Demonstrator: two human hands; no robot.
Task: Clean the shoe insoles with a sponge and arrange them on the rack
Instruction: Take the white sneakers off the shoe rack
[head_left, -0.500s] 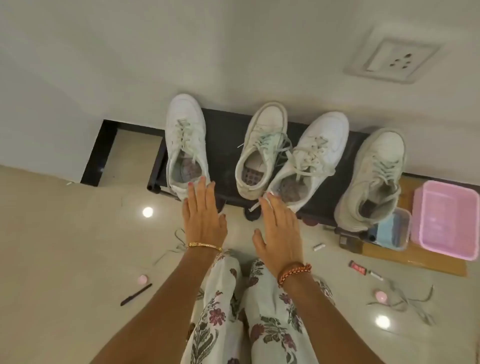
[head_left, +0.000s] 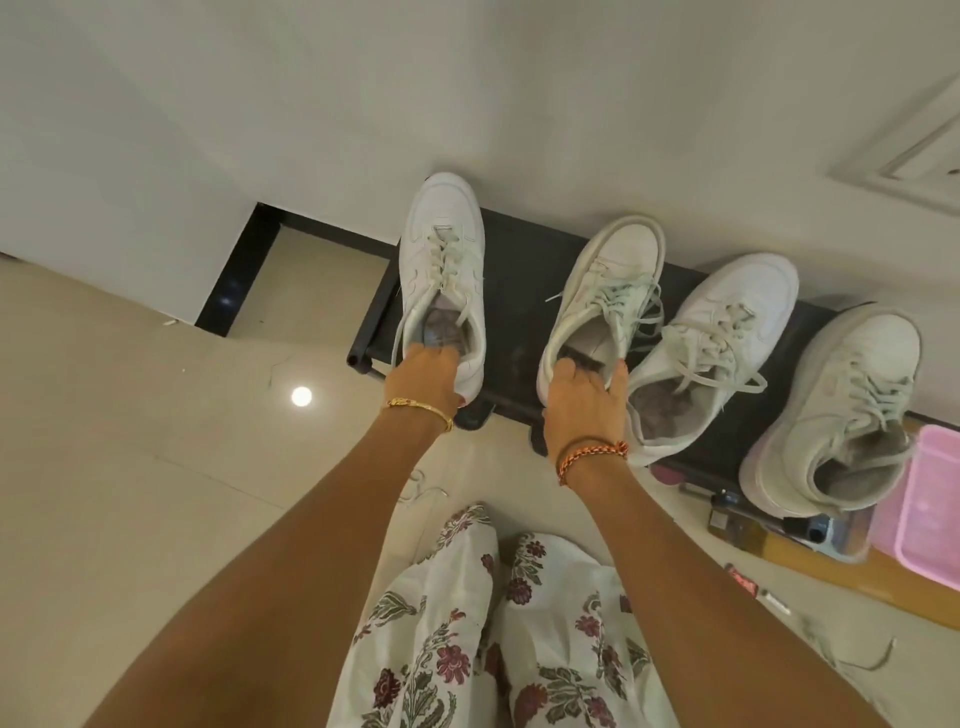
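On the low black metal rack (head_left: 514, 291), left hand (head_left: 426, 376) and right hand (head_left: 584, 400) each grip a white lace-up sneaker's heel; at nine o'clock, lift insoles gently

Your four white sneakers (head_left: 443, 270) on a black rack (head_left: 511, 291), pink basket (head_left: 922, 499) at your right, gold bangle (head_left: 420, 407), red-orange braided wristband (head_left: 589, 453), white trousers (head_left: 467, 623) with maroon-and-green floral print, cream floor (head_left: 130, 467)

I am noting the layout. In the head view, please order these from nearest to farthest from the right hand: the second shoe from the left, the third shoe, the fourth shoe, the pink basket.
From the right hand:
1. Second shoe, gripped at its heel.
2. Third shoe, just right.
3. Fourth shoe, farther right.
4. Pink basket, at the right edge.
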